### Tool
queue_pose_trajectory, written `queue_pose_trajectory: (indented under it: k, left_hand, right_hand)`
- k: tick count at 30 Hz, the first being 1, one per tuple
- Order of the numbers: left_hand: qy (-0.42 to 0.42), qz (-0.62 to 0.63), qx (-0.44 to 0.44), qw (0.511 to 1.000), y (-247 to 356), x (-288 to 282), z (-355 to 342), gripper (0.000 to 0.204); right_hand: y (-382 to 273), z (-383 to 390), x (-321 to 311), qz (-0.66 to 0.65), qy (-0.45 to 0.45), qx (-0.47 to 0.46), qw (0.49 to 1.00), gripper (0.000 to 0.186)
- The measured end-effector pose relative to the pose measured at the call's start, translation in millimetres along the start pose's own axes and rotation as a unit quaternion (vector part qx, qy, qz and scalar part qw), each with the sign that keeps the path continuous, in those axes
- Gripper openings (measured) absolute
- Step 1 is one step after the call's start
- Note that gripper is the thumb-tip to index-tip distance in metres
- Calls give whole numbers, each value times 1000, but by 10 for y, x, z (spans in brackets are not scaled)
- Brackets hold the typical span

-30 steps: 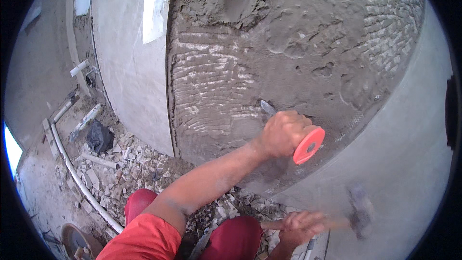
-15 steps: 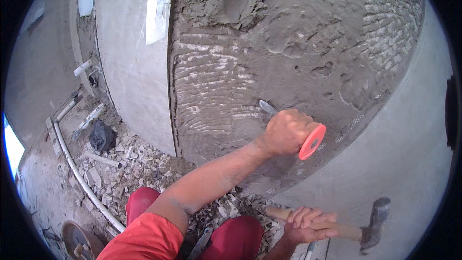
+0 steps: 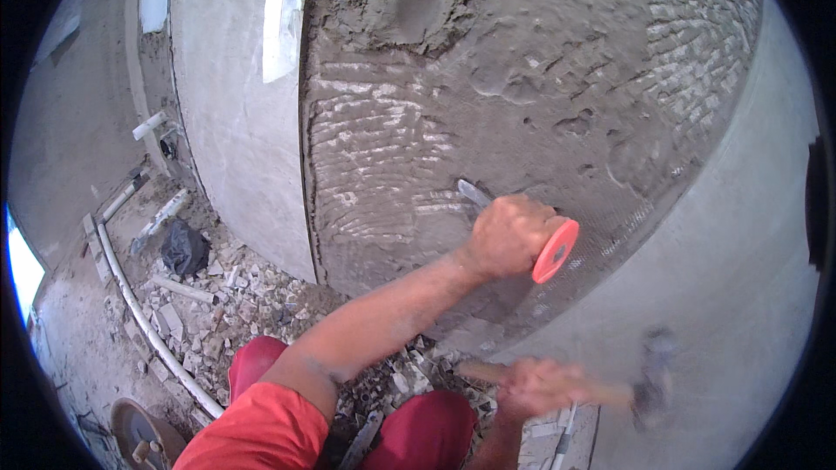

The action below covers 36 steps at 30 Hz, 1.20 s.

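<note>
My left hand (image 3: 514,233) is closed around a chisel with an orange round hand guard (image 3: 556,251). The chisel's metal blade (image 3: 473,192) points up and left, against the rough grey mortar (image 3: 522,139), or very close to it. Below and to the right, my right hand (image 3: 538,387) is wrapped around the wooden handle of a hammer (image 3: 601,391). Hand and hammer are smeared by motion. The dark metal head (image 3: 653,380) is at the right, apart from the chisel. Ridged patches (image 3: 374,148) show in the mortar left of the blade.
Smooth grey panels (image 3: 239,122) border the mortar on the left and lower right. Broken rubble (image 3: 252,296) covers the ground near my knees. A long white pipe (image 3: 139,318), a black plastic bag (image 3: 185,248) and a bucket (image 3: 144,422) are at the left.
The left hand and chisel have shifted slightly left in the picture. My right hand and the hammer have moved a little left, and the hammer head has become blurred.
</note>
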<state>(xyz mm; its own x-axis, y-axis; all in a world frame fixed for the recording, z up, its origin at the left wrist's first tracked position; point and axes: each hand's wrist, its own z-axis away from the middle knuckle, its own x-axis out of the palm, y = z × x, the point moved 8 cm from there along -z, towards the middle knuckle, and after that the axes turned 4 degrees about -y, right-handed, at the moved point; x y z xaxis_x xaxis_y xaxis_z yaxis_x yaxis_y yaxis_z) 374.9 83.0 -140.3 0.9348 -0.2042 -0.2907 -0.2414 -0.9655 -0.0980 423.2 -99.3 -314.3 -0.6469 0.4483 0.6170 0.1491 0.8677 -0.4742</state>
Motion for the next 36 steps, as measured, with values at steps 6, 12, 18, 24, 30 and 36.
queue_pose_trajectory:
  k: [6,12,18,24,30,36]
  left_hand:
    - [-26,-25,-18,999,-90,-79,78,12]
    - [4,6,15,1000,-2,-126,72,16]
    - [-15,24,5,1000,-112,-206,176,19]
    - [-17,40,19,999,-53,-234,169,24]
    - [-39,9,-16,999,-154,-127,177,22]
    - [-47,-17,-26,998,-118,-52,92,20]
  right_hand:
    - [167,-44,91,281,-104,224,927,54]
    - [-110,37,260,-46,-27,-48,997,47]
    - [203,71,224,351,-136,202,904,44]
    - [-171,18,577,-21,-133,-64,989,39]
    - [267,-8,210,289,-108,235,922,42]
    - [-108,-46,416,-59,-23,15,998,41]
